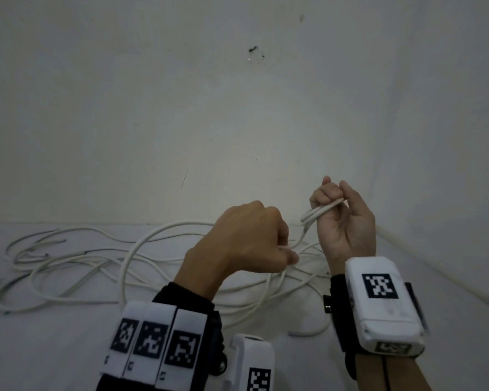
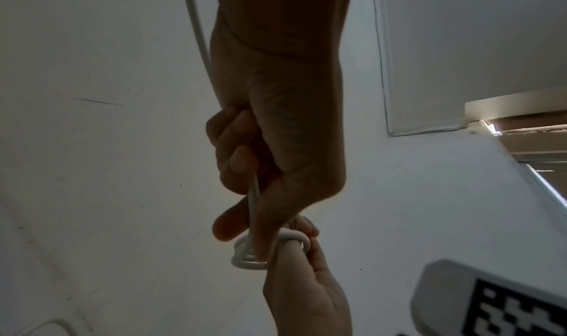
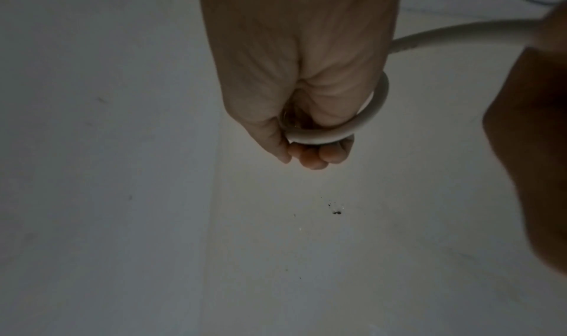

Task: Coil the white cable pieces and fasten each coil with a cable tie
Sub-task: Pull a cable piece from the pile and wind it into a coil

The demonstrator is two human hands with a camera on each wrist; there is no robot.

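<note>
Head view shows both hands raised above a white counter that meets a pale wall. Nearest the wall, the right hand is turned palm toward the camera, its fingers curled over a small coil of white cable — two or three short loops poke out on the side facing the left hand. From that coil one strand drops to the left hand, which sits just beside the right hand, a little lower and farther from the wall, back of the hand up and closed like a fist around the strand.

Left wrist view confirms the grip: the left fingers are curled with the cable running through the fist, and the thumb lies along it toward the coil. Right wrist view shows the right fingers pressed together with a loop of the coil wrapped round the heel of the palm.

Below the hands, farther from the wall, the loose rest of the cable lies on the counter in wide, overlapping curves — several thinner white pieces sprawl beyond it, away from the right hand. A white tracking block with a black-and-white marker is strapped to the right wrist; marker bands wrap the left sleeve.
</note>
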